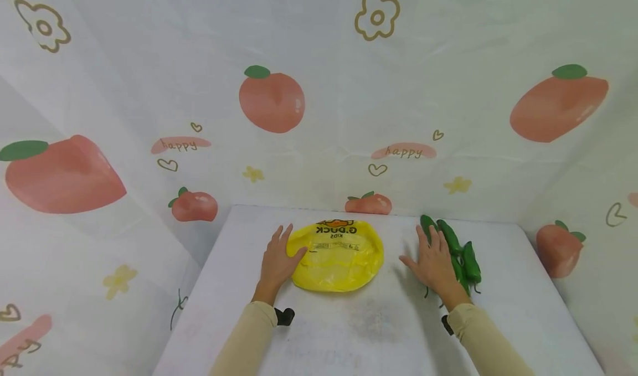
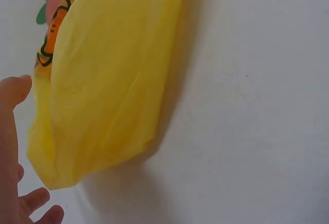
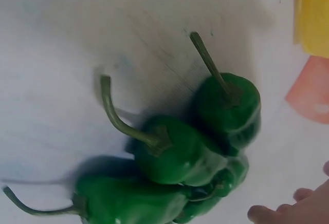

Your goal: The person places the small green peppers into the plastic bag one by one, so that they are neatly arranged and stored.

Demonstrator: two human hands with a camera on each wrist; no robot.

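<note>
A yellow plastic bag (image 1: 339, 268) with duck lettering lies on the white table, slightly puffed up. At its left edge is my left hand (image 1: 277, 262), fingers extended and thumb spread over the rim; in the left wrist view the fingers stand beside the bag (image 2: 113, 80) without gripping it. Over to the right, several long green peppers (image 1: 471, 262) lie in a cluster. My right hand (image 1: 435, 262) is spread at their left side, partly covering them. The right wrist view has the stemmed peppers (image 3: 175, 152) apart from the fingertips (image 3: 262, 215).
The white table (image 1: 344, 331) meets a patterned cloth wall (image 1: 319, 160) printed with fruit, hearts and flowers, which also rises at both sides. Faint grey smudges mark the tabletop in front of the bag.
</note>
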